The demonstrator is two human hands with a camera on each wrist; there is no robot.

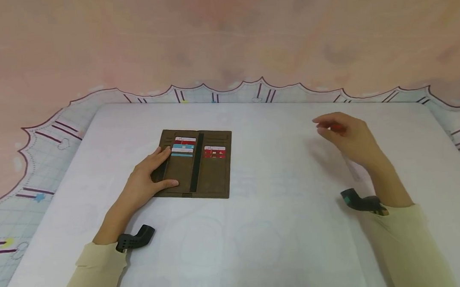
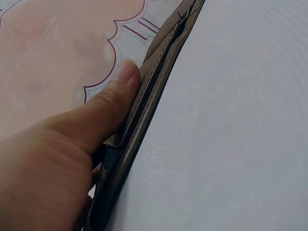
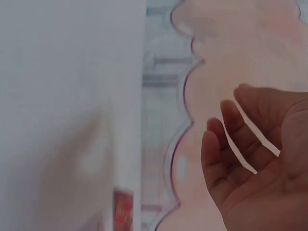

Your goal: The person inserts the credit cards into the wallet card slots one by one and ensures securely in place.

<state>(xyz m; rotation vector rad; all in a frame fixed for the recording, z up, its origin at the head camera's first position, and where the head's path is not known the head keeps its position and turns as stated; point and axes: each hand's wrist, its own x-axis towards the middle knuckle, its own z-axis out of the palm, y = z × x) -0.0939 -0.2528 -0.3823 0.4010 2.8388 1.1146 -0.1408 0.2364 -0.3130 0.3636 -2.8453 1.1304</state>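
Observation:
A brown wallet (image 1: pixel 214 178) lies unfolded on the white table. Several cards (image 1: pixel 182 146) poke out of its left slots, and red-and-white card edges (image 1: pixel 215 152) show on its right side. My left hand (image 1: pixel 142 175) rests on the wallet's left part, fingers extended and thumb on the inner face. In the left wrist view the thumb (image 2: pixel 108 103) lies along the wallet's stitched edge (image 2: pixel 149 96). My right hand (image 1: pixel 347 134) hovers over the right of the table, fingers loosely bent with nothing between them. A small red item (image 3: pixel 122 211) lies beneath it, mostly hidden.
A whitish, faintly purple item (image 1: pixel 353 169) shows partly under my right wrist. Black wrist cameras (image 1: pixel 135 239) sit on both forearms. Past the table's far edge hangs a peach cloth (image 1: pixel 225 41) with a scalloped, patterned border.

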